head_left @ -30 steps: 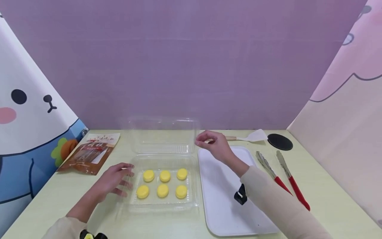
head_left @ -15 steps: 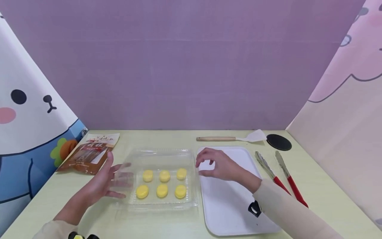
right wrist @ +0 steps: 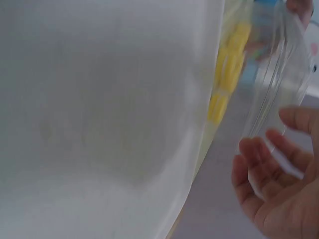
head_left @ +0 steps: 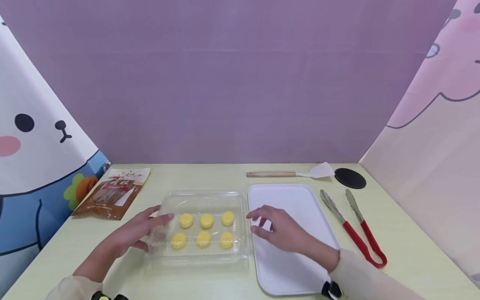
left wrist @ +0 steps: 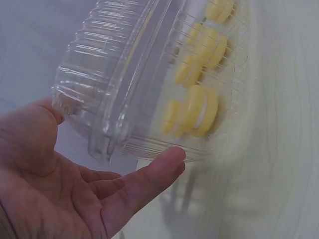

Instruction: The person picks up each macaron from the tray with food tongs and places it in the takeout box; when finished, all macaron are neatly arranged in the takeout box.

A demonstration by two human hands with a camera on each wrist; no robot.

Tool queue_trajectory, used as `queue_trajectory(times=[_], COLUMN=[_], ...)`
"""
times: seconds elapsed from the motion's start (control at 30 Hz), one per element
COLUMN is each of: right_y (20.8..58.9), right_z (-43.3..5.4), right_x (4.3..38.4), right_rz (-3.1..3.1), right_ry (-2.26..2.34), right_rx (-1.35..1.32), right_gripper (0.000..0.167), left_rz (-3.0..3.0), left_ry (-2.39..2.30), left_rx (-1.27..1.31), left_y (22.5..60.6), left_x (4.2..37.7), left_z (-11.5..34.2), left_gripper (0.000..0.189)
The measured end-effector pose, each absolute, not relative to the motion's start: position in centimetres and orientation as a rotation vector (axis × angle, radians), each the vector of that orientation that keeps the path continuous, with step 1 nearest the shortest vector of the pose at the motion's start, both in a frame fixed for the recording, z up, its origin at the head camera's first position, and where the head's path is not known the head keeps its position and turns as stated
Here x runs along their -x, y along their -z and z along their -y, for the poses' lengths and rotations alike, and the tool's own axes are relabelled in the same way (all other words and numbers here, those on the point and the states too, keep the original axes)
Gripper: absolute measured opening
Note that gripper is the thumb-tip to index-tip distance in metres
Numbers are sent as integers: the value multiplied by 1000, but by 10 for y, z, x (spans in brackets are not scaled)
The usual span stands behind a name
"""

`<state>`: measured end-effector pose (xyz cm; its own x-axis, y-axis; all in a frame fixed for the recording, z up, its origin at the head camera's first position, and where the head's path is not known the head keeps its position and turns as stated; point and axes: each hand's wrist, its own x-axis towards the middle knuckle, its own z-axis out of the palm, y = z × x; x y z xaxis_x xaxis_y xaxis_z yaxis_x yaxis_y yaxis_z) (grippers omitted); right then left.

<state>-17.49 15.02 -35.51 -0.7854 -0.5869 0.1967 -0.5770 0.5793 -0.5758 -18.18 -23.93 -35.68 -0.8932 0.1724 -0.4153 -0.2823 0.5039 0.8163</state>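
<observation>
Head view: clear clamshell box (head_left: 202,227) lies between left hand (head_left: 129,233) and right hand (head_left: 283,231); fingers relaxed, touching its ends.

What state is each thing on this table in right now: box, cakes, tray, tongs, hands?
Clear plastic clamshell box: lid down.
Six round yellow cakes: inside the box, two rows of three.
White rectangular tray: flat, bare.
Red-handled metal tongs: lying spread open.
Left hand: fingers straight, touching the box's left end.
Right hand: fingers relaxed, beside the box's right edge.
</observation>
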Motion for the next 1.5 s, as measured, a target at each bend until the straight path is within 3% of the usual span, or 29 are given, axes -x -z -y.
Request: queue_trajectory(times=[0.27, 0.73, 1.5], right_y=[357, 380, 381], right_z=[-144, -133, -131], right_x=[140, 134, 132], right_rz=[-2520, -1943, -1937], right_ry=[1201, 1610, 1634], right_rx=[706, 279, 322], right_gripper=[23, 33, 32], left_rz=[-2311, -2252, -2366], left_ry=[-1355, -1381, -1336], left_rx=[73, 50, 7], left_y=[354, 354, 361], left_x=[182, 183, 169], left_z=[238, 238, 242], left_gripper=[95, 88, 84])
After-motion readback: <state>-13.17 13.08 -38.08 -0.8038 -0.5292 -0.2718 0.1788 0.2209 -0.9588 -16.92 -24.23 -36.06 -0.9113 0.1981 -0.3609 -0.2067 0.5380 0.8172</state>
